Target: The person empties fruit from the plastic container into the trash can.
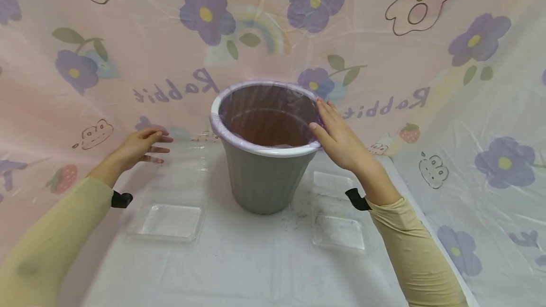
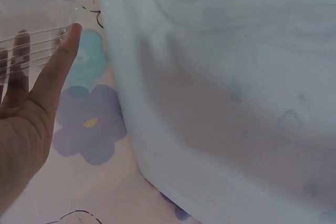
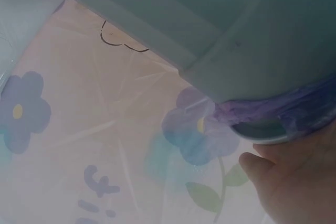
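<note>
A tapered grey bin [image 1: 268, 179] with a white rim stands upright on the white-covered table, lined with a thin purple translucent bag [image 1: 273, 103] folded over the rim. My right hand [image 1: 341, 143] rests on the bin's right rim with its fingers extended; the thumb lies near the inner edge. Purple film bunches under the rim beside that hand in the right wrist view. At the left, my left hand [image 1: 142, 149] has its fingers spread at the end of a stack of clear plastic containers [image 1: 187, 158]. Through the ridged plastic [image 2: 37, 48], its fingers show in the left wrist view.
One clear shallow container [image 1: 170, 221] lies at the front left. Another clear two-compartment container [image 1: 339, 231] lies right of the bin, with dark specks nearby. A patterned sheet [image 1: 256, 27] hangs behind and around the table [image 1: 239, 269].
</note>
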`<state>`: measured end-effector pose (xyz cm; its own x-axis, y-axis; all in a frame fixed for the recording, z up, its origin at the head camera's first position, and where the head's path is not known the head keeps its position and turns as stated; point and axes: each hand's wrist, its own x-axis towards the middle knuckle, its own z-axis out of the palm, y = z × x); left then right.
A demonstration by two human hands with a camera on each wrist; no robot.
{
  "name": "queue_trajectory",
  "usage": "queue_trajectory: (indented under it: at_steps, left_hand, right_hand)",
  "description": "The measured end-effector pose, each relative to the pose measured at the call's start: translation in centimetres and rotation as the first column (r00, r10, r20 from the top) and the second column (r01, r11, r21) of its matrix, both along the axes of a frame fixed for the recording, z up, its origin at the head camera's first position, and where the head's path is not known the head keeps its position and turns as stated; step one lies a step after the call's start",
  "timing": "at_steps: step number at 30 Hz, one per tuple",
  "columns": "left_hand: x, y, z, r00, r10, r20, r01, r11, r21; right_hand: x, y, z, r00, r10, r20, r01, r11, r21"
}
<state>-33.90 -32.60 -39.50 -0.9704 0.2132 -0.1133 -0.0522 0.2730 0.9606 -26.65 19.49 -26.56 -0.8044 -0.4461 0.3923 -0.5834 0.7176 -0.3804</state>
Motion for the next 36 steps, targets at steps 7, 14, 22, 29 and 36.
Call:
queue_trajectory:
  at_steps: [7, 14, 22, 29, 36]
  left_hand:
    - [-0.7, 0.0, -0.7, 0.995, -0.095, 0.02, 0.096, 0.993, -0.07]
    - [-1.7, 0.2, -1.5, 0.987, -0.16, 0.027, 0.162, 0.981, -0.11]
    - [-2.8, 0.4, -2.1, 0.992, -0.128, 0.012, 0.128, 0.966, -0.225]
    - [-3.4, 0.1, -2.6, 0.992, -0.123, -0.03, 0.108, 0.944, -0.311]
    - [-4.1, 0.1, -3.3, 0.993, -0.101, -0.054, 0.077, 0.939, -0.334]
  right_hand:
    - [0.0, 0.0, 0.1, 1.0, 0.004, 0.001, -0.004, 1.0, 0.003]
    - [-0.1, 0.1, 0.2, 1.0, 0.004, -0.002, -0.004, 1.0, 0.005]
    - [0.1, 0.0, 0.2, 1.0, -0.002, 0.001, 0.002, 1.0, 0.012]
    - [0.1, 0.0, 0.1, 1.0, -0.004, 0.001, 0.004, 1.0, 0.01]
    - [0.1, 0.0, -0.1, 1.0, -0.008, -0.001, 0.008, 1.0, 0.008]
